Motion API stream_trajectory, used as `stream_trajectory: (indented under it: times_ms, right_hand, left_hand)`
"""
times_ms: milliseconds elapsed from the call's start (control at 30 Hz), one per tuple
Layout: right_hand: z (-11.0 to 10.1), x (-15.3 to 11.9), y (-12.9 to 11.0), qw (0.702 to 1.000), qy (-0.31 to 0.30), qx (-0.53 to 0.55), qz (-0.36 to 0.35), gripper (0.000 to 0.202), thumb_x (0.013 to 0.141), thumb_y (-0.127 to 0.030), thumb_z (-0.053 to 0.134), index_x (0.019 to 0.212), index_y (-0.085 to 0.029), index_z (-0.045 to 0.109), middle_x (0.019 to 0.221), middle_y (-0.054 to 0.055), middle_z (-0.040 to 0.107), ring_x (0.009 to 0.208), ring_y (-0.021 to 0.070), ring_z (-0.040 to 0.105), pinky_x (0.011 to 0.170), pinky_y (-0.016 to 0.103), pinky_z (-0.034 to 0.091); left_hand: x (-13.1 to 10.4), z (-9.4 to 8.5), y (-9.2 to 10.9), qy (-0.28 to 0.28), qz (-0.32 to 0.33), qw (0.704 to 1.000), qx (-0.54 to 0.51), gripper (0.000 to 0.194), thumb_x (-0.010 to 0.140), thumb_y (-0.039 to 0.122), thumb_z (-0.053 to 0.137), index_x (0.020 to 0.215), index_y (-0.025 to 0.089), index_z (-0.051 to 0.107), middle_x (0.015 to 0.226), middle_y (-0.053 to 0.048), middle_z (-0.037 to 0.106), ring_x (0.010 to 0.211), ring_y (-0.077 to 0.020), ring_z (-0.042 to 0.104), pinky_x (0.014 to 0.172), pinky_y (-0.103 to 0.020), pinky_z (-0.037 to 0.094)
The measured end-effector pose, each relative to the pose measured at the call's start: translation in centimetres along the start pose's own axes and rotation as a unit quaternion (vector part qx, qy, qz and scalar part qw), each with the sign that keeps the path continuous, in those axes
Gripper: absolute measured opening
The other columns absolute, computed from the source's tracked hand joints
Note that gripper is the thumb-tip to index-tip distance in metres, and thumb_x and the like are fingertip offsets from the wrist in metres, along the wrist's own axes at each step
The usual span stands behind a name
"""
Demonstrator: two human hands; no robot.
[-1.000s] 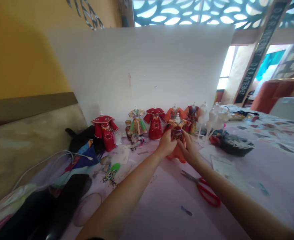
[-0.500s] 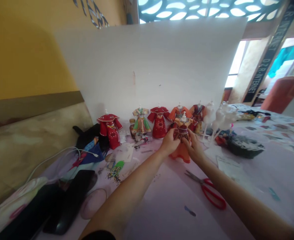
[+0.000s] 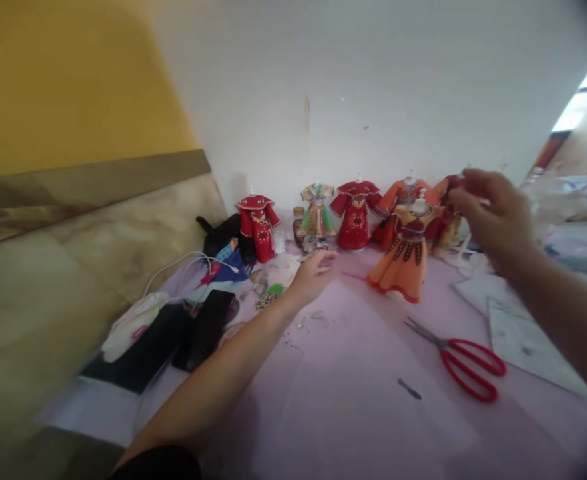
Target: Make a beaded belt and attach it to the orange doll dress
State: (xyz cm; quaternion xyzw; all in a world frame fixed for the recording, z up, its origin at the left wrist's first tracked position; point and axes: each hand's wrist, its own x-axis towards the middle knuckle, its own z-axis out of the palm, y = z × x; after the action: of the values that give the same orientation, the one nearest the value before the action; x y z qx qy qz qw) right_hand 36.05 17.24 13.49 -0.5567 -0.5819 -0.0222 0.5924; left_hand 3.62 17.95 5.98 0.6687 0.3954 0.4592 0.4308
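Note:
A miniature orange dress (image 3: 404,263) with a dark beaded waist stands upright on a small white form. My left hand (image 3: 314,275) hovers to its left, fingers loosely stretched out and holding nothing. To the dress's upper right is my right hand (image 3: 498,213), raised, its thumb and fingers bent but apart with nothing seen in them. Behind that hand's fingertips is a dark red dress (image 3: 443,227), partly covered; whether the fingers touch it I cannot tell. Scissors with red handles (image 3: 453,350) lie on the purple tablecloth in front of the orange dress.
Along the white board (image 3: 273,80) stand a red dress (image 3: 260,233), a green-and-cream dress (image 3: 318,213), another red dress (image 3: 357,217) and an orange robe (image 3: 406,193). A black phone (image 3: 206,327), a white cable (image 3: 173,263) and beads (image 3: 267,300) lie left.
Both hands have let go of the orange dress. The left hand has moved left of it, the right hand up and right. The camera view has turned left and down.

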Motion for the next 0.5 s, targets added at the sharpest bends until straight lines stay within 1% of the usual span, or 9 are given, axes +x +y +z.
stream_trajectory:
  times_ms: [33, 67, 100, 167, 233, 300, 400, 500]
  right_hand:
    - [0.1, 0.8, -0.7, 1.0, -0.028, -0.008, 0.008, 0.057, 0.091, -0.039, 0.073, 0.143, -0.019, 0.061, 0.127, 0.015, 0.07, 0.112, 0.025, 0.067, 0.095, 0.042, 0.054]
    - [0.3, 1.5, -1.2, 0.998, -0.051, -0.02, 0.02, 0.056, 0.091, -0.04, 0.073, 0.142, -0.019, 0.063, 0.12, 0.014, 0.073, 0.1, 0.022, 0.07, 0.086, 0.038, 0.056]
    - [0.5, 2.1, -1.7, 0.997, -0.07, -0.027, 0.028, 0.055, 0.091, -0.04, 0.073, 0.141, -0.02, 0.064, 0.115, 0.013, 0.075, 0.089, 0.0188, 0.07, 0.078, 0.035, 0.056]
    - [0.9, 2.6, -2.3, 0.994, -0.091, -0.047, 0.037, 0.047, 0.092, -0.041, 0.072, 0.135, -0.021, 0.07, 0.106, 0.01, 0.077, 0.075, 0.0137, 0.066, 0.069, 0.029, 0.053]
    - [1.2, 2.8, -2.4, 0.992, -0.097, -0.069, 0.038, 0.039, 0.094, -0.041, 0.07, 0.125, -0.018, 0.077, 0.098, 0.01, 0.078, 0.071, 0.012, 0.063, 0.067, 0.028, 0.05]
    - [1.4, 2.6, -2.4, 0.99, -0.099, -0.091, 0.033, 0.038, 0.096, -0.042, 0.068, 0.117, -0.013, 0.08, 0.091, 0.011, 0.077, 0.072, 0.0121, 0.062, 0.068, 0.029, 0.048]
    - [1.3, 2.4, -2.6, 0.988, -0.097, -0.114, 0.03, 0.044, 0.097, -0.043, 0.065, 0.117, -0.007, 0.079, 0.09, 0.014, 0.077, 0.072, 0.0113, 0.062, 0.069, 0.031, 0.046]
    - [1.0, 2.0, -3.3, 0.983, -0.107, -0.146, 0.028, 0.054, 0.092, -0.052, 0.063, 0.115, -0.006, 0.079, 0.085, 0.012, 0.076, 0.067, 0.0082, 0.059, 0.065, 0.032, 0.043]
  left_hand:
    - [-0.7, -1.3, 0.0, 0.019, -0.001, 1.0, 0.002, 0.03, 0.075, 0.014, 0.07, 0.105, 0.021, 0.072, 0.118, -0.008, 0.074, 0.109, -0.0226, 0.068, 0.1, -0.039, 0.053]
    - [-1.4, -2.5, -0.1, 0.038, -0.003, 0.999, 0.004, 0.029, 0.076, 0.015, 0.069, 0.104, 0.021, 0.071, 0.116, -0.008, 0.074, 0.107, -0.0225, 0.068, 0.098, -0.038, 0.053]
    - [-2.1, -3.6, -0.1, 0.057, -0.004, 0.998, 0.006, 0.028, 0.077, 0.017, 0.069, 0.104, 0.021, 0.072, 0.114, -0.008, 0.074, 0.106, -0.0225, 0.068, 0.097, -0.037, 0.053]
    - [-3.4, -5.6, -0.3, 0.092, -0.004, 0.996, 0.004, 0.025, 0.077, 0.019, 0.069, 0.102, 0.02, 0.072, 0.109, -0.007, 0.074, 0.104, -0.0222, 0.068, 0.093, -0.035, 0.052]
    - [-4.4, -7.2, -0.6, 0.125, -0.002, 0.992, -0.001, 0.023, 0.077, 0.022, 0.07, 0.1, 0.02, 0.072, 0.103, -0.006, 0.074, 0.099, -0.0215, 0.068, 0.087, -0.033, 0.052]
    - [-5.2, -8.4, -1.1, 0.156, 0.003, 0.988, -0.01, 0.022, 0.076, 0.024, 0.07, 0.098, 0.02, 0.071, 0.098, -0.005, 0.073, 0.094, -0.02, 0.068, 0.084, -0.032, 0.052]
    - [-5.9, -9.6, -1.8, 0.198, 0.012, 0.98, -0.021, 0.02, 0.076, 0.025, 0.07, 0.095, 0.02, 0.07, 0.094, -0.004, 0.073, 0.089, -0.0175, 0.067, 0.08, -0.03, 0.052]
    - [-6.5, -10.4, -2.2, 0.224, 0.01, 0.974, -0.025, 0.018, 0.077, 0.024, 0.068, 0.094, 0.02, 0.071, 0.092, -0.003, 0.073, 0.083, -0.0155, 0.065, 0.072, -0.027, 0.05]
